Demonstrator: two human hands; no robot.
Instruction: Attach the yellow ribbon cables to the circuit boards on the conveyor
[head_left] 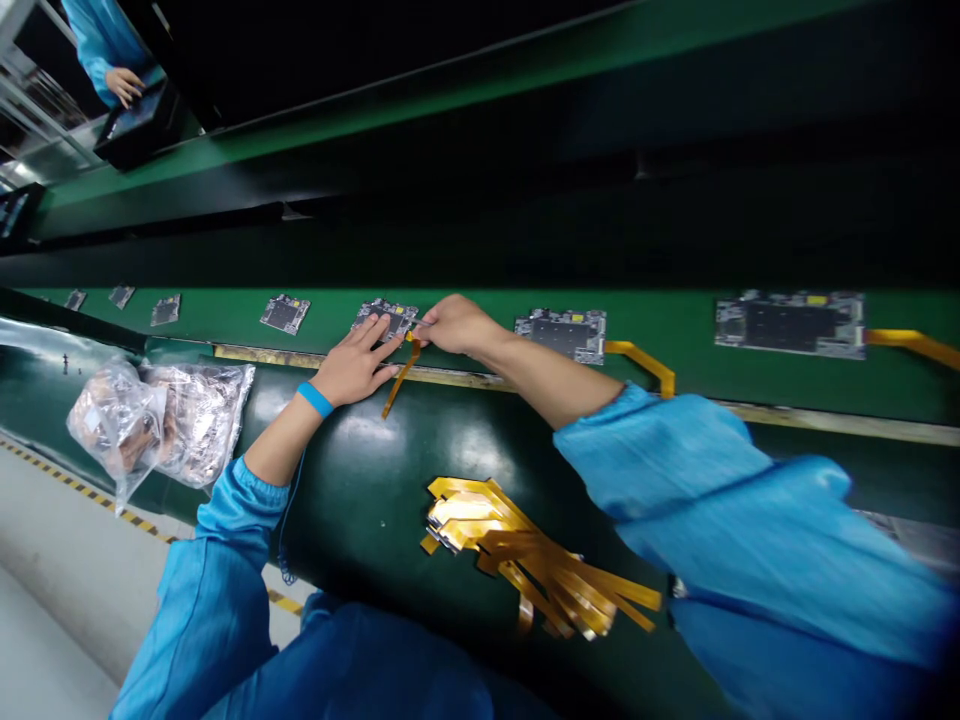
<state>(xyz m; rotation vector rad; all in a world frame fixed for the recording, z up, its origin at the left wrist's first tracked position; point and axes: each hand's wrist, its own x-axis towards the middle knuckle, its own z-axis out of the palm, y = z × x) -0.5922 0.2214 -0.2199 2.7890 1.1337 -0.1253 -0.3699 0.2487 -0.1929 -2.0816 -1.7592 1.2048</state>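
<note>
Green conveyor belt (652, 320): circuit board (403, 311) under the left hand (352, 367); bare boards (285, 313) left of that hand; two cabled boards (787, 325) right of the right hand (459, 325).
Dark green workbench (360, 520): gold flex-cable pile (525, 550) nearer than the right hand; plastic bags (199, 420) left of the left hand (contents hard to make out).

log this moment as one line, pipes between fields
left hand: touching circuit board | right hand: at board's right end, by ribbon cable | cable pile: on bench | plastic bags: bench, left side
</note>
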